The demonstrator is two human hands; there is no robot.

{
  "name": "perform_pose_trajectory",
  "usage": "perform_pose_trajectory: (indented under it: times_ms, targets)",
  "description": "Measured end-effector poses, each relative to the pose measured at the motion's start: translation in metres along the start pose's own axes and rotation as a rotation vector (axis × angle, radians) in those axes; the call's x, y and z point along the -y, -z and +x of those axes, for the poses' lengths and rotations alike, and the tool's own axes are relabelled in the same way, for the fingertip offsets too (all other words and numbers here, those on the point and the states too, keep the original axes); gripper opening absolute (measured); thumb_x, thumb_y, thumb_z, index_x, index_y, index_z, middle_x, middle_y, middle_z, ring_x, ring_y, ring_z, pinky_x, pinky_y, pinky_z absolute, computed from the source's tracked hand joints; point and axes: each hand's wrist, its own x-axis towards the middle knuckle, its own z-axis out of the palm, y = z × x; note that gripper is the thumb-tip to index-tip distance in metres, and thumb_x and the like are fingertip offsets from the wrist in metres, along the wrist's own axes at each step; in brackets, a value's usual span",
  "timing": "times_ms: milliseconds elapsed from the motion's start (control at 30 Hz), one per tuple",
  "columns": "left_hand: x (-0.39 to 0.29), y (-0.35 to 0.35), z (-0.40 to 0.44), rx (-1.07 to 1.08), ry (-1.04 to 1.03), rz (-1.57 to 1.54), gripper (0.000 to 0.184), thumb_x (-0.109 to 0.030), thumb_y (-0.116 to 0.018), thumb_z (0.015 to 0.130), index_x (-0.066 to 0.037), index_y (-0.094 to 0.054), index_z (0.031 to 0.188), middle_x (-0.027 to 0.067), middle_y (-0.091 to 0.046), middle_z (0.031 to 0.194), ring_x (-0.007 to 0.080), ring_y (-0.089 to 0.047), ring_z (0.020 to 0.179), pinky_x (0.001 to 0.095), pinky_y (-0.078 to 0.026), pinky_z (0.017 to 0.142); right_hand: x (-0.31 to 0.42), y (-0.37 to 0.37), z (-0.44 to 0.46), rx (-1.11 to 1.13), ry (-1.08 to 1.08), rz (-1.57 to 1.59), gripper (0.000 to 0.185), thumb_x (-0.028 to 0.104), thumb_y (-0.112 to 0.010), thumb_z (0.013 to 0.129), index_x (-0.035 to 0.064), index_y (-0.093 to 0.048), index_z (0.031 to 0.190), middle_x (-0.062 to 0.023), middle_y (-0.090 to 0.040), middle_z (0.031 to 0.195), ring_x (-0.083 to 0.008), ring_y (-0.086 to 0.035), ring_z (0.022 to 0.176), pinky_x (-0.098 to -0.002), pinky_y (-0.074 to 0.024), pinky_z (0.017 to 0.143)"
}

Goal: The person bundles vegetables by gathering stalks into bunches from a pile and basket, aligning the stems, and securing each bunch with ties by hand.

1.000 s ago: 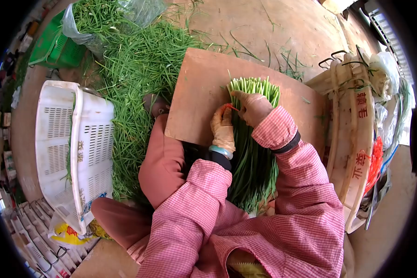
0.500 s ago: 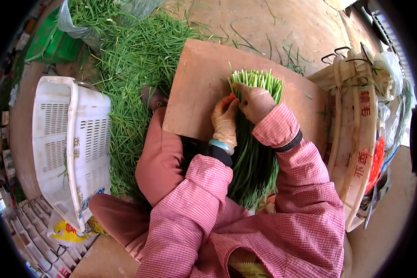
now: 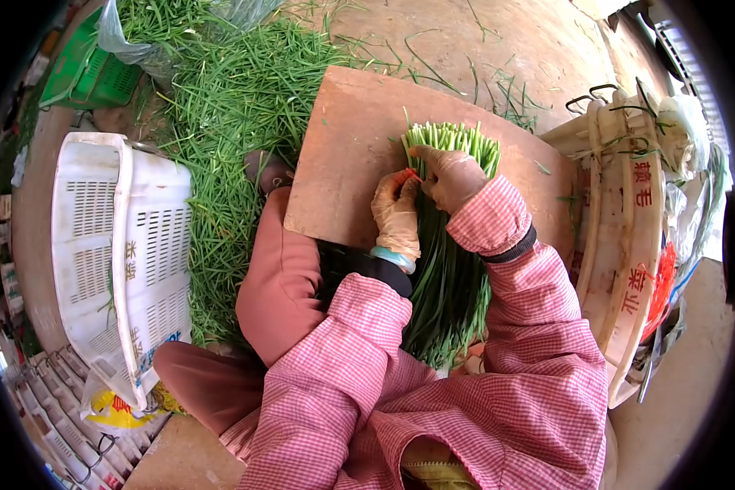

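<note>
A thick bundle of long green stalks (image 3: 445, 286) lies across the near part of a brown board (image 3: 359, 131), pale cut ends pointing away from me. At the bundle's left side, my left hand (image 3: 396, 216), in a thin glove, pinches a red tie (image 3: 408, 174) between its fingertips. My right hand (image 3: 453, 175) rests over the top of the bundle just below the pale ends, fingers curled in toward the tie. Whether its fingertips grip the tie or the stalks is hidden.
Loose green stalks (image 3: 237, 106) are heaped on the floor at the left, beside a white crate (image 3: 159, 245). A green basket (image 3: 98, 77) stands at the far left. More white crates (image 3: 629, 245) stand on edge at the right, with a red net bag (image 3: 660, 290).
The view has shifted slightly, so the board and bundle sit a little higher. Both hands have stayed at the bundle, and my right hand's fingers have curled closer to my left fingertips.
</note>
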Motion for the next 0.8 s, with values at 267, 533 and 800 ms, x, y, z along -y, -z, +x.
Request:
perform_pose_trajectory:
  times_ms: [267, 533, 800]
  targets:
    - [0.006, 0.003, -0.005, 0.046, -0.102, -0.065, 0.011, -0.005, -0.057, 0.079, -0.003, -0.059, 0.09, 0.0011, -0.058, 0.084, 0.0113, -0.053, 0.076, 0.0227, -0.043, 0.071, 0.005, -0.016, -0.009, -0.294, 0.071, -0.061, 0.046, 0.001, -0.055, 0.07, 0.0053, -0.048, 0.115, -0.0237, -0.058, 0.08, -0.0371, -0.057, 0.077, -0.0378, -0.0466, 0.065]
    - [-0.019, -0.002, 0.002, -0.037, 0.237, -0.182, 0.013, -0.014, -0.065, 0.076, -0.004, -0.064, 0.084, -0.0034, -0.057, 0.076, 0.0068, -0.047, 0.07, 0.0205, -0.038, 0.065, 0.004, -0.028, -0.008, -0.421, 0.147, -0.046, 0.042, -0.001, -0.051, 0.074, 0.0073, -0.048, 0.116, -0.0244, -0.057, 0.083, -0.0346, -0.058, 0.078, -0.0364, -0.0467, 0.068]
    - [-0.033, 0.004, 0.01, 0.348, 0.171, -0.185, 0.02, -0.012, -0.063, 0.077, -0.005, -0.058, 0.095, -0.0036, -0.052, 0.094, 0.0071, -0.047, 0.087, 0.0192, -0.036, 0.08, -0.105, 0.019, -0.075, -0.447, -0.408, 1.073, 0.055, 0.047, -0.071, 0.064, 0.0076, -0.055, 0.1, -0.0058, -0.057, 0.092, -0.0144, -0.053, 0.084, -0.027, -0.0437, 0.074]
